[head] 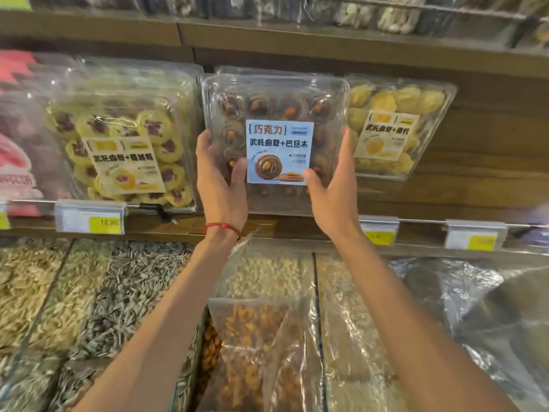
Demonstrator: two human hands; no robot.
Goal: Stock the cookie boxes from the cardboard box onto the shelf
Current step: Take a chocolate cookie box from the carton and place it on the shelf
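A: Status on the chocolate cookie box?
B: I see it upright, label facing me, at the shelf. It's between the jam cookie box on its left and the yellow cookie box on its right. Its lower edge is down at the front rail. I can't tell if it's resting there.
A: Grip?
B: Both clamped on it. Left hand is on the box's left side, thumb on the front, fingers round the edge. Right hand is on the right side, thumb by the label's bottom corner, fingers running up the edge.
A: Anything behind?
B: 1 more clear box peeks out just above its top edge. Contents unclear.
A: Rest?
B: Red string bracelet on the left wrist. Price tags are clipped along the rail; the left 1 reads 12.80, the others are blurred. Below the shelf are seed bins, and clear plastic bags of nuts sit under my arms.
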